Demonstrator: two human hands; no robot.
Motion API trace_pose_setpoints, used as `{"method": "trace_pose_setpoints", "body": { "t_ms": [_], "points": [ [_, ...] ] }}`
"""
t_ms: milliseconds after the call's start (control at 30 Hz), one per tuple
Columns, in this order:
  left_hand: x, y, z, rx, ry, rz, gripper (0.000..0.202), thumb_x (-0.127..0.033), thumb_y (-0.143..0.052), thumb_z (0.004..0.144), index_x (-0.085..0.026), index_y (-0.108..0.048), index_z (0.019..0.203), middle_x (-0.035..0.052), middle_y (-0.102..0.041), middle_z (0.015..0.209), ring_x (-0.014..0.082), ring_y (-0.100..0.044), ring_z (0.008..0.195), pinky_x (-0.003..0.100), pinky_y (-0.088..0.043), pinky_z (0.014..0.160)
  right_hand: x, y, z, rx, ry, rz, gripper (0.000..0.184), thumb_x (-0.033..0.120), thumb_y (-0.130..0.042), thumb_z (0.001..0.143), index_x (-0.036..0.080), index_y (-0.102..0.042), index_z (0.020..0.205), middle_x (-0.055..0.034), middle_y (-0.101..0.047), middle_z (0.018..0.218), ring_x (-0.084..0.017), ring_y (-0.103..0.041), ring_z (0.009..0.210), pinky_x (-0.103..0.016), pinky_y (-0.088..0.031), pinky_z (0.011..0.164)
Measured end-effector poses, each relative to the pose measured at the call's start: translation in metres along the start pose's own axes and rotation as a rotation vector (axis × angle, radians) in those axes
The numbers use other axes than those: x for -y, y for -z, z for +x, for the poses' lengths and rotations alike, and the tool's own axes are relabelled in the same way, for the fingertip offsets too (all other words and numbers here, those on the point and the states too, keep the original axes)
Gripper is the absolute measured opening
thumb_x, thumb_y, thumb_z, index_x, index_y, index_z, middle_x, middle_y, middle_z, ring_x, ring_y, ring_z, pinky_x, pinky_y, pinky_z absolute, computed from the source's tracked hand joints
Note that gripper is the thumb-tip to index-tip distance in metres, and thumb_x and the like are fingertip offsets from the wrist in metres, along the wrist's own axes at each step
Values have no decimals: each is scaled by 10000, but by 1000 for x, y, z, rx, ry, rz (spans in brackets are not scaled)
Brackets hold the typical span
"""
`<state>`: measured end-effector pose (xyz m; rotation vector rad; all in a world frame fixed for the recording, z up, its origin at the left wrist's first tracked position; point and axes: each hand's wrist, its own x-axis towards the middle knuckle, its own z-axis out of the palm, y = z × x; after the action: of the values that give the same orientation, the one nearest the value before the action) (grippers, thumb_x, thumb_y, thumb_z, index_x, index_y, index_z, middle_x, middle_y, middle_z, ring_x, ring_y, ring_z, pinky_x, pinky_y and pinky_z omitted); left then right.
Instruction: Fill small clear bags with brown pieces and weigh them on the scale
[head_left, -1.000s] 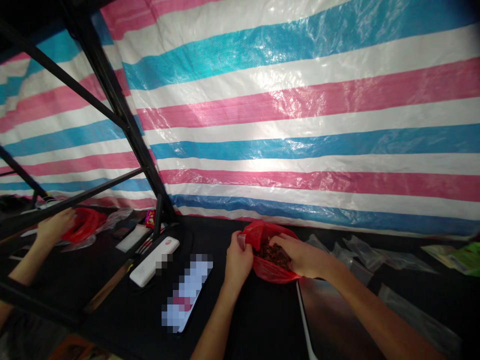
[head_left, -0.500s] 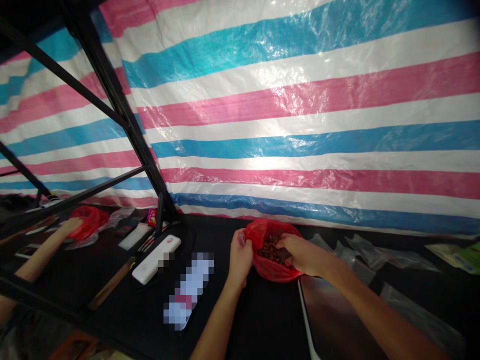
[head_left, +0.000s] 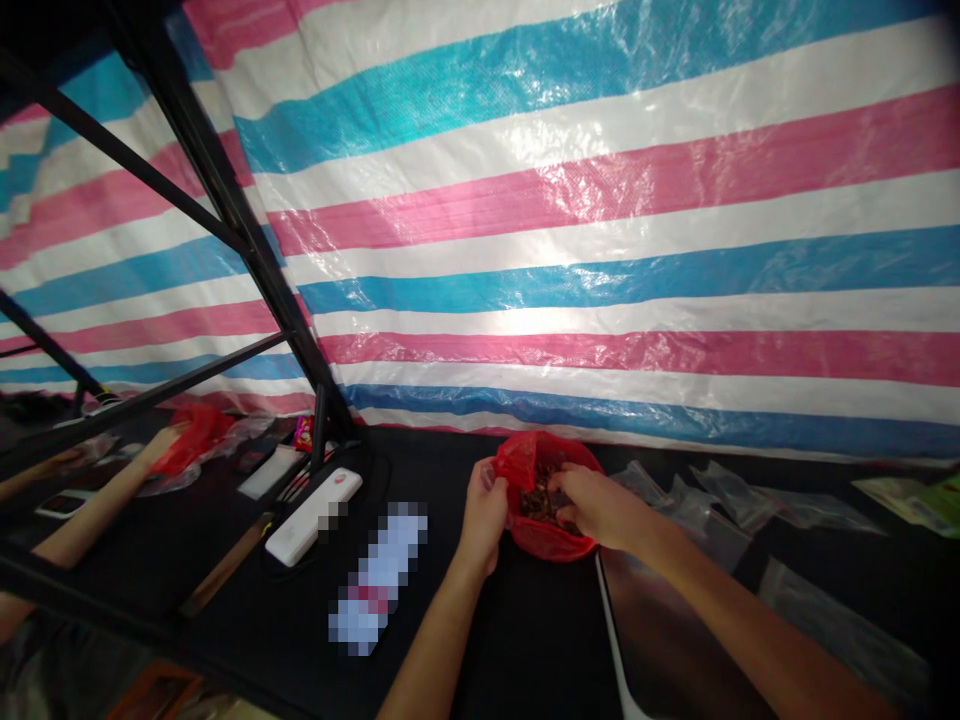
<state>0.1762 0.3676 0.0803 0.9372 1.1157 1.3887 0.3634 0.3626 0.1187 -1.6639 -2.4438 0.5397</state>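
Note:
A red plastic bag [head_left: 551, 540] stands with its mouth open on the black tabletop [head_left: 536, 640]. Inside lies a heap of small brown pieces [head_left: 538, 500], too small to name for certain. My left hand [head_left: 484, 515] pinches the bag's left rim, thumb on the near side. From the right, my right hand [head_left: 596, 505] reaches into the bag with its fingers curled in among the pieces. Its fingertips are partly hidden, so what they hold does not show.
A flat dark panel with a pale edge [head_left: 611, 620] lies under my right forearm. Clear plastic bags [head_left: 739, 500] are scattered to the right. Left are a white power bank [head_left: 311, 520] and a blurred-out phone-like object [head_left: 382, 580]. Past a black frame [head_left: 259, 260], another person's hand [head_left: 161, 445] touches a red bag [head_left: 195, 430].
My right hand has shifted slightly within the bag, and the rim near my left hand is folded further over the pieces. The other person's hand has moved a little to the right.

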Motion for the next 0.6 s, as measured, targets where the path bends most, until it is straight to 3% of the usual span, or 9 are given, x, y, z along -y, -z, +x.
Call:
{"method": "trace_pose_setpoints", "body": {
  "t_ms": [133,267,433,600],
  "points": [
    [0,-3,-2,-7,10,-19,321,-149,-633,770,-162,-666,1089,94,-748,1059,204,-708,1008,306,-548,908,2,-1,-2,2,-12,-6,327,54,-657,817,147,-740,1120,-154,-701,1230,-274,-718,1079,-300,-506,922],
    [-2,-4,-3,-3,37,-89,325,-154,-611,764,-160,-657,1085,87,-744,1055,197,-711,983,313,-541,918,7,1,-4,-32,-38,-14,269,92,-669,818,134,-743,1073,-173,-689,1227,-288,-718,1057,-314,-513,880],
    [-2,-4,-1,-51,49,-99,343,-152,-630,731,-155,-659,1073,93,-742,1064,213,-712,999,322,-538,911,6,-1,0,-59,-69,7,204,159,-685,832,178,-753,1023,-123,-736,1118,-265,-726,996,-299,-507,820],
    [-1,-3,-1,-29,64,-113,339,-162,-626,725,-156,-674,1060,85,-752,1028,211,-718,979,300,-545,864,3,-4,-1,-75,-66,19,203,189,-717,819,209,-762,1016,-96,-762,1066,-257,-729,964,-290,-487,781]
  ]
}}
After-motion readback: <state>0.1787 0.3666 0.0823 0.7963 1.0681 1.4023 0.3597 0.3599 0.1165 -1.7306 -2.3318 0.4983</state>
